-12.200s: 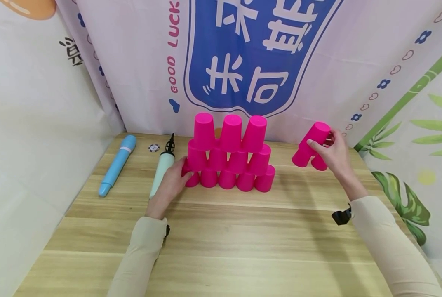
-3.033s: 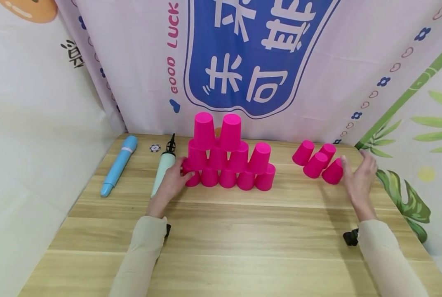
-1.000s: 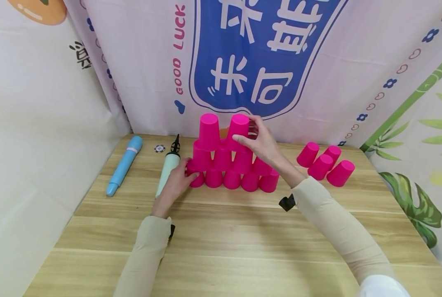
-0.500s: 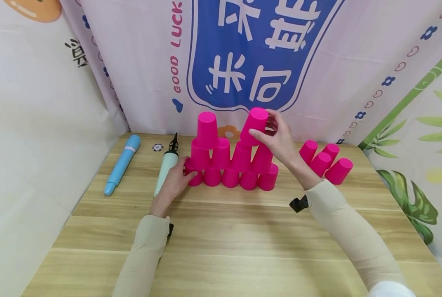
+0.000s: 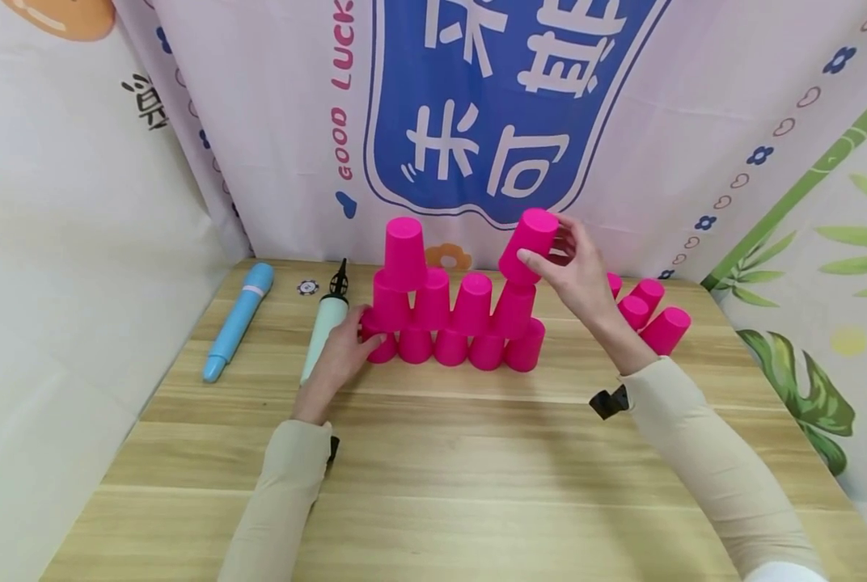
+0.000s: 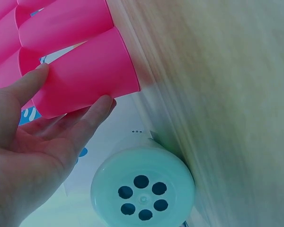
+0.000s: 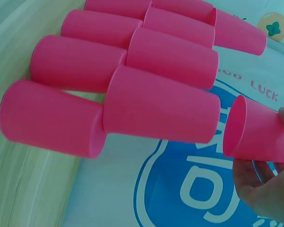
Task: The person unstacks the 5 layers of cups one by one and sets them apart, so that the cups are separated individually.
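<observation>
Upside-down pink plastic cups are stacked in rows at the back of the table. The bottom row has several cups, the second row (image 5: 473, 304) several more, and one cup (image 5: 404, 255) stands on top at the left end. My left hand (image 5: 340, 352) holds the leftmost bottom cup (image 6: 92, 71), thumb on one side and fingers on the other. My right hand (image 5: 579, 275) grips another pink cup (image 5: 528, 246) by thumb and fingers, tilted slightly, above the right end of the second row. In the right wrist view a gap shows between this held cup (image 7: 260, 135) and the stack.
Several loose pink cups (image 5: 666, 330) stand at the right, partly behind my right forearm. Left of the stack lie a mint-green hand pump (image 5: 324, 331) with a black nozzle, a blue stick-shaped pump (image 5: 238, 319) and a small chip (image 5: 307, 287). A printed curtain (image 5: 281, 162) hangs behind the wooden table (image 5: 433, 485).
My right hand has lifted the right-hand top cup off the stack and carried it rightward. Earlier, a third top cup joined the loose ones at the right. My left hand keeps its place.
</observation>
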`<state>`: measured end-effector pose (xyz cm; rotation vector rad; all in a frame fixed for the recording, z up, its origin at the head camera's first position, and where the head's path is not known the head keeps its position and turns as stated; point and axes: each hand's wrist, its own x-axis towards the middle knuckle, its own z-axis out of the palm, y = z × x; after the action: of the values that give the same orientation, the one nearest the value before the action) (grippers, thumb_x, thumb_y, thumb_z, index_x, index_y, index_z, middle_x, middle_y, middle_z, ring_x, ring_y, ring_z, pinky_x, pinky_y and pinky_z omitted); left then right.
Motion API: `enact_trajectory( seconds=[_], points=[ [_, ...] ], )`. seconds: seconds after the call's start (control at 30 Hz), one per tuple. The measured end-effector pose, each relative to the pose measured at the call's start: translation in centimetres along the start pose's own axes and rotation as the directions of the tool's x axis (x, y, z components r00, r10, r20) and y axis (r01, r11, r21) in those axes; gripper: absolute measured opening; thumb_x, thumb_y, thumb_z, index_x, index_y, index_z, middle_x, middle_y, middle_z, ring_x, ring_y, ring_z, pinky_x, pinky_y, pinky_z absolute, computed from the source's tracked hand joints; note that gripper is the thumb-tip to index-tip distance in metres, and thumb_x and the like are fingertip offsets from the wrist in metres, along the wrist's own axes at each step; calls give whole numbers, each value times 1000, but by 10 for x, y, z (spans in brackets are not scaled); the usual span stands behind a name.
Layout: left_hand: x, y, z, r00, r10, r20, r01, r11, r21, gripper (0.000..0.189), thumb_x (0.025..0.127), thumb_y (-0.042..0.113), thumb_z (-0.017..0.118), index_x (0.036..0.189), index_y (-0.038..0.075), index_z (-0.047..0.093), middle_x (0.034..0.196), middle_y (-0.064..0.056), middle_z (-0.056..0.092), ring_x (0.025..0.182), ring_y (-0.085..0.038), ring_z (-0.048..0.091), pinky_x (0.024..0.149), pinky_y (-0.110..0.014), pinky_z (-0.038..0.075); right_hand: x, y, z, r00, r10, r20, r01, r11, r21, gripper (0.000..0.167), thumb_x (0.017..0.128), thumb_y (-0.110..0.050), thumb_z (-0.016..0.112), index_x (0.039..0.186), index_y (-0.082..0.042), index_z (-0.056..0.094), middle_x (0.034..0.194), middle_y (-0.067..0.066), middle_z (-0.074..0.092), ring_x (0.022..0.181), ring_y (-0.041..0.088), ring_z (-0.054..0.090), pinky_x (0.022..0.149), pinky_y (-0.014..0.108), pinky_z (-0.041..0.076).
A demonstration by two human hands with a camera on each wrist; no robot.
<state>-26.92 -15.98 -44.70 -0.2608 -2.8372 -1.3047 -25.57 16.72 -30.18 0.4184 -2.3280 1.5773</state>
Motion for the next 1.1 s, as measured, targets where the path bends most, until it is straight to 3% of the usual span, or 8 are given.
enact_trajectory(
  seconds=[0.43, 0.67, 1.1],
  points=[
    [0, 0, 0, 1000, -15, 12, 15, 1000, -13, 59, 96, 17, 59, 145, 0, 31, 132, -21, 52, 117, -35, 54, 97, -45, 48, -8, 13, -27, 995, 42, -89, -47, 998, -52, 64, 88, -20, 69, 141, -4, 38, 133, 19, 51, 119, 30, 50, 99, 31, 47],
    [0, 0, 0, 1000, -13, 5, 13, 1000, -21, 59, 96, 16, 60, 145, -1, 32, 132, -22, 52, 117, -36, 54, 98, -46, 47, -2, 57, -46, 989, 59, -138, -71, 993, -89, 68, 85, -26, 74, 141, -11, 39, 132, 9, 53, 118, 22, 51, 99, 31, 47],
    [0, 1, 0, 1000, -17, 1, 17, 1000, -15, 58, 95, 15, 60, 144, -1, 32, 132, -22, 53, 116, -36, 54, 98, -45, 47, -26, 89, -79, 960, 135, -243, -163, 982, -97, 65, 87, -28, 71, 142, -15, 38, 131, 7, 51, 112, 15, 51, 91, 24, 49]
  ],
)
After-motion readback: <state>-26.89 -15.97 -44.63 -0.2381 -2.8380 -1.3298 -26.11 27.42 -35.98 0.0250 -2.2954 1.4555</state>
